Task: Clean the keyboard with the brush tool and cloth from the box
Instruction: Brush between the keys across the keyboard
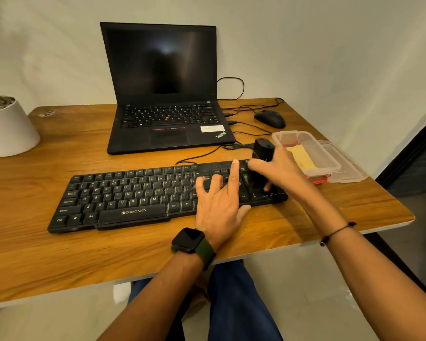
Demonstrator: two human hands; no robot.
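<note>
**Keyboard cleaning: brush on numpad**

1. Keyboard: black, lies flat on the wooden desk, near the front edge, approx. parallel to it. Its cable runs back toward the laptop.

2. Right hand: clenched around the black brush tool. Tool stands roughly upright w/ its lower end on the numpad, at the keyboard's right end. Bristles are dark and blurred; exact contact w/ the keys can't be confirmed. Thin black cord bracelet on the right wrist.

3. Left hand: released, holds nothing. Fingers spread and resting on the keys just left of the numpad, index finger raised; heel of the hand at the keyboard's front edge. Black watch w/ green strap on the left wrist.

4. Box: clear plastic, open, on the desk just behind the right hand. Yellow cloth lies inside. Clear lid sits beside the box on its right, touching it.

5. Other items: laptop open, screen dark, behind the keyboard. Black mouse behind the box. White plant pot at the desk's left edge.
</note>
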